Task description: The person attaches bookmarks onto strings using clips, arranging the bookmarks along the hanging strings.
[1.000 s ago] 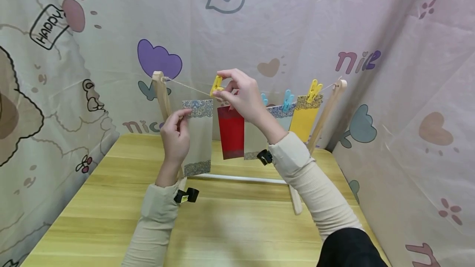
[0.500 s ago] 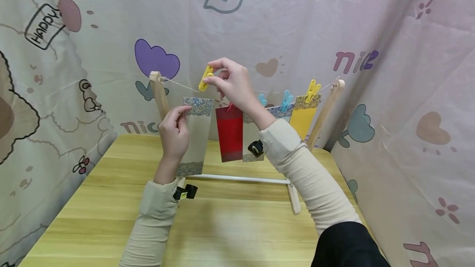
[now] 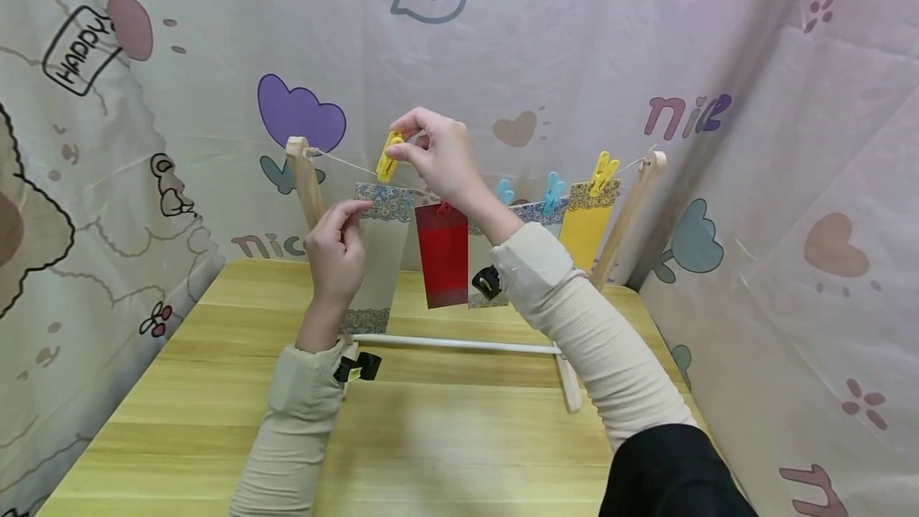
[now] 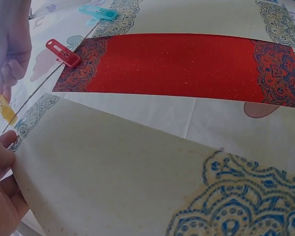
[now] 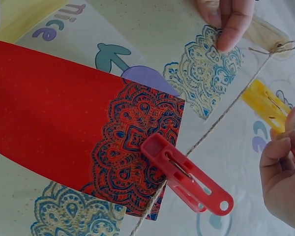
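Observation:
My left hand [image 3: 336, 258] pinches the upper left edge of a cream card [image 3: 380, 262] with blue lace-like patterned ends. The card hangs down, its top edge at the string [image 3: 345, 161]. Above it, my right hand [image 3: 441, 151] pinches a yellow clothespin [image 3: 388, 158] between thumb and fingers. In the right wrist view the clothespin's nose [image 5: 253, 93] is right by the string, over the card's corner. To the right, a red card [image 3: 441, 262] hangs from the string by a red clothespin [image 5: 187, 174].
Further right, blue clothespins [image 3: 553, 193] hold pale cards, and another yellow clothespin [image 3: 605, 172] holds a yellow card [image 3: 583, 238]. Wooden posts [image 3: 305, 182] carry the string at both ends. A white rod [image 3: 459, 345] joins them low above the wooden table [image 3: 459, 453].
My right hand has moved left and slightly up with the yellow clothespin, from beside the red card to above the cream card. The cream card has risen slightly and its lower end has swung left.

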A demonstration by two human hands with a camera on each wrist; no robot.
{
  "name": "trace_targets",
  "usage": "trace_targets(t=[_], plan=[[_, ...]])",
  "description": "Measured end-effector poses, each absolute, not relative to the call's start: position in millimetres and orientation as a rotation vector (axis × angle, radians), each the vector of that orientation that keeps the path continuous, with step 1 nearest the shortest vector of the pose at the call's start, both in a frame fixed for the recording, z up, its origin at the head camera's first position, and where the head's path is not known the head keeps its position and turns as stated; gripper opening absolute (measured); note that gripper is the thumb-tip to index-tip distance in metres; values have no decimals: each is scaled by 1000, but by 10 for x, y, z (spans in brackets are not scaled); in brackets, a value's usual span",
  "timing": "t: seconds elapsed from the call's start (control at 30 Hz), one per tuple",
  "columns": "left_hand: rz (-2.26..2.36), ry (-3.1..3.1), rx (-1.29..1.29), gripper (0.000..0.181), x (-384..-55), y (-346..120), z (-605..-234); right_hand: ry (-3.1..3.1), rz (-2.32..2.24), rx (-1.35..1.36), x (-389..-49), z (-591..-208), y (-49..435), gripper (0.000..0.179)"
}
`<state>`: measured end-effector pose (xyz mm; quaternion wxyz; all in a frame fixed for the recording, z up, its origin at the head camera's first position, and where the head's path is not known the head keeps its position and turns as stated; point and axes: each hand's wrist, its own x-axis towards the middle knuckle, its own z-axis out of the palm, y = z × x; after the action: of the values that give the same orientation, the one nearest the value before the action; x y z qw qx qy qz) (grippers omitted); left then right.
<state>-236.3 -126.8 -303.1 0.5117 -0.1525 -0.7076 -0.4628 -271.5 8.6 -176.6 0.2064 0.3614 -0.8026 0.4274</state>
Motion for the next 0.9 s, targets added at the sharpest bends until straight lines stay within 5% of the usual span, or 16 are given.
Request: trace_targets(t=[0.9], plan=[[-1082,-1689,-404,17,-2384,-1287,-2945,-2404,1034,1026,-2749,-1797,-2,13]])
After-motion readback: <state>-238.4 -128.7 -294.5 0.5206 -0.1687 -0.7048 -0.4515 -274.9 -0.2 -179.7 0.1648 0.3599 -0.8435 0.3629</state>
